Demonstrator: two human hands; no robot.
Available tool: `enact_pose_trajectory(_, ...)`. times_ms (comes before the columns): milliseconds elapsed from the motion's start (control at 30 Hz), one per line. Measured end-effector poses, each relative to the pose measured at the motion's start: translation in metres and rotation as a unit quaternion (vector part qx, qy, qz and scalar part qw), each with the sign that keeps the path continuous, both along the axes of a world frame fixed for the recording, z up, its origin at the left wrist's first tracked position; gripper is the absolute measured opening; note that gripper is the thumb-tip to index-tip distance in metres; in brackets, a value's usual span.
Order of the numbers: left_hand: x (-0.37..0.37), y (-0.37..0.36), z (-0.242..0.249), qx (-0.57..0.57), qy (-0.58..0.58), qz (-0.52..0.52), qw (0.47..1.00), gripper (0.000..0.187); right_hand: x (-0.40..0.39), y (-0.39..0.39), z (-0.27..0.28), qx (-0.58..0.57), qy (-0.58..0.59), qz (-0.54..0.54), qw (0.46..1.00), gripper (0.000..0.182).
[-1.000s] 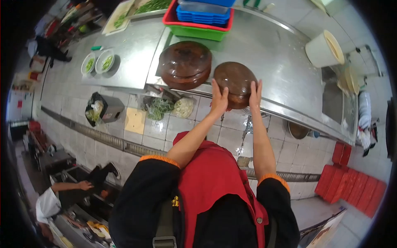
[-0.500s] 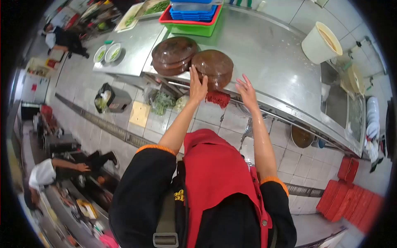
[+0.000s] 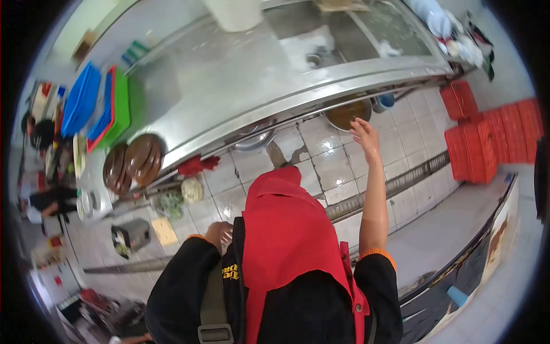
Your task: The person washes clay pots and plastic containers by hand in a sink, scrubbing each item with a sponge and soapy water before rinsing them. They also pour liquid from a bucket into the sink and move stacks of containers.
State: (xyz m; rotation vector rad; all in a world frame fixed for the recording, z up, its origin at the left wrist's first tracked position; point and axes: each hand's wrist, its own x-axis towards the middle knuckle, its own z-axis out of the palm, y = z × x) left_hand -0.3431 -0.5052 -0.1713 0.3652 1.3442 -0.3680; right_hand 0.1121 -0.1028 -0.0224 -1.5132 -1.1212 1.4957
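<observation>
My right hand reaches out over the floor with fingers stretched and apart, holding nothing. Just past its fingertips, under the counter, sits a round pan with brownish contents. My left hand is drawn back beside the red apron; its fingers are largely hidden. Two brown, glossy, rounded vessels stand side by side at the counter's left front, apart from both hands. A dark red cloth hangs at the counter edge near them.
The steel counter runs across the front, with a sink basin at right. Stacked blue, red and green tubs stand at left. Red crates are piled at right. A bin and a drain channel lie lower down.
The view has turned right, so the brown vessels now appear farther left. My left hand has left them and come back to my body. My right hand now reaches beyond the counter's front edge.
</observation>
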Motion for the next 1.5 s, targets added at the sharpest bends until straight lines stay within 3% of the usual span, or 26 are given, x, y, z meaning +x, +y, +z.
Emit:
enact_pose_trajectory(67,0.017,0.047,-0.026,0.139,0.086,-0.109,0.981,0.044,0.037,0.023,-0.005,-0.011,0.011,-0.054,0.998,0.041)
enact_pose_trajectory(133,0.037,0.097,-0.068,0.281,0.151,-0.207,0.925,0.041,0.071,0.051,-0.014,-0.039,0.023,-0.08,0.996,0.04)
enact_pose_trajectory(167,0.04,0.133,-0.091,0.288,0.146,-0.219,0.921,0.041,0.088,0.066,-0.023,-0.042,0.027,-0.077,0.996,0.04)
enact_pose_trajectory(200,0.04,0.174,-0.108,0.458,0.056,-0.29,0.839,0.041,0.103,0.081,-0.033,-0.038,0.025,-0.092,0.995,0.04)
enact_pose_trajectory(233,0.052,0.223,-0.099,0.621,0.001,-0.352,0.7,0.041,0.118,0.098,-0.038,-0.054,0.023,-0.088,0.994,0.04)
enact_pose_trajectory(267,0.076,0.265,-0.09,0.533,-0.022,-0.284,0.797,0.039,0.133,0.115,-0.04,-0.074,0.019,-0.082,0.994,0.04)
enact_pose_trajectory(333,0.152,0.373,-0.007,0.343,-0.008,-0.104,0.934,0.036,0.163,0.138,-0.028,-0.1,0.009,-0.109,0.989,0.04)
enact_pose_trajectory(467,0.245,0.521,0.089,0.439,-0.135,-0.28,0.843,0.043,0.215,0.231,-0.024,-0.067,-0.004,-0.149,0.987,0.038)
enact_pose_trajectory(533,0.298,0.573,0.147,0.326,-0.064,-0.368,0.869,0.051,0.235,0.291,-0.034,0.148,-0.223,-0.157,0.951,0.034)
enact_pose_trajectory(567,0.316,0.591,0.157,0.376,-0.054,-0.396,0.836,0.058,0.237,0.322,-0.031,0.15,-0.224,-0.152,0.951,0.034)
enact_pose_trajectory(600,0.327,0.607,0.161,0.378,-0.054,-0.39,0.838,0.058,0.231,0.353,-0.024,0.214,-0.276,-0.133,0.927,0.033)
enact_pose_trajectory(667,0.355,0.63,0.166,0.306,0.025,-0.444,0.842,0.06,0.239,0.414,-0.018,0.282,-0.322,-0.093,0.899,0.032)
enact_pose_trajectory(733,0.367,0.643,0.178,0.327,0.053,-0.411,0.849,0.06,0.228,0.482,-0.022,0.38,-0.427,0.001,0.821,0.032)
enact_pose_trajectory(767,0.374,0.65,0.183,0.342,0.086,-0.376,0.857,0.058,0.226,0.517,-0.027,0.317,-0.432,0.068,0.841,0.043)
enact_pose_trajectory(833,0.392,0.659,0.189,0.338,0.135,-0.31,0.878,0.056,0.216,0.579,-0.056,0.286,-0.44,0.132,0.841,0.049)
enact_pose_trajectory(900,0.416,0.683,0.198,0.412,0.136,0.013,0.901,0.043,0.21,0.628,-0.063,0.182,-0.43,0.239,0.851,0.064)
enact_pose_trajectory(933,0.432,0.693,0.196,0.401,0.153,0.034,0.903,0.043,0.211,0.651,-0.098,0.188,-0.418,0.265,0.848,0.064)
enact_pose_trajectory(967,0.455,0.703,0.184,0.488,0.191,0.195,0.829,0.034,0.209,0.668,-0.151,0.198,-0.467,0.251,0.825,0.066)
enact_pose_trajectory(1000,0.476,0.714,0.171,0.558,0.226,0.341,0.722,0.026,0.207,0.686,-0.202,0.204,-0.514,0.236,0.799,0.068)
enact_pose_trajectory(1033,0.493,0.726,0.155,0.548,0.243,0.351,0.72,0.026,0.207,0.693,-0.203,0.174,-0.51,0.287,0.792,0.067)
enact_pose_trajectory(1100,0.519,0.753,0.126,0.635,0.457,0.207,0.587,0.028,0.206,0.699,-0.194,0.131,-0.498,0.365,0.775,0.067)
enact_pose_trajectory(1200,0.541,0.779,0.131,0.559,0.574,0.135,0.582,0.035,0.222,0.686,-0.2,0.085,-0.512,0.425,0.742,0.067)
enact_pose_trajectory(1333,0.539,0.782,0.13,0.543,0.583,0.127,0.591,0.035,0.229,0.652,-0.201,0.055,-0.521,0.481,0.703,0.066)
enact_pose_trajectory(1500,0.541,0.788,0.135,0.528,0.595,0.124,0.593,0.032,0.172,0.632,-0.206,0.052,-0.497,0.537,0.68,0.065)
